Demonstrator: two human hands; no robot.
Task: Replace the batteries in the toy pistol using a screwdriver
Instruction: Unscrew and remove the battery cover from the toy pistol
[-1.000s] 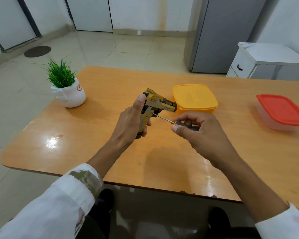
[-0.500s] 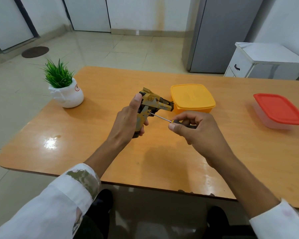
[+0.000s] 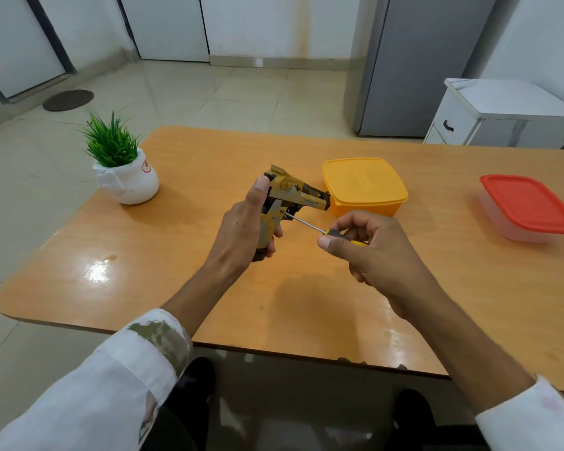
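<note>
Far out to the left of the left hand, a small green plant in a white pot [image 3: 126, 182] stands near the corner of the orange table [image 3: 163, 275]. The left hand [image 3: 241, 232] is wrapped round the grip of the toy pistol [image 3: 288, 198] and holds it up above the table, thumb stretched up along the back of the toy, barrel pointing right. The pistol is yellow and black (a worn, mottled finish). Between the two hands runs the screwdriver [image 3: 306, 224]: its thin metal shaft slants up and left, and the tip meets the side of the pistol just behind the trigger area. The right hand [image 3: 375, 255] pinches the black-and-yellow handle between curled fingers and thumb. Just beyond the right hand, on the table, sits a closed yellow container [image 3: 365, 187], close to the pistol's muzzle. Well to the right of that hand lies a clear box with a red lid [image 3: 528, 206]. Past the table's far right edge stands a white cabinet [image 3: 502, 115] beside a grey fridge [image 3: 414, 66].
</note>
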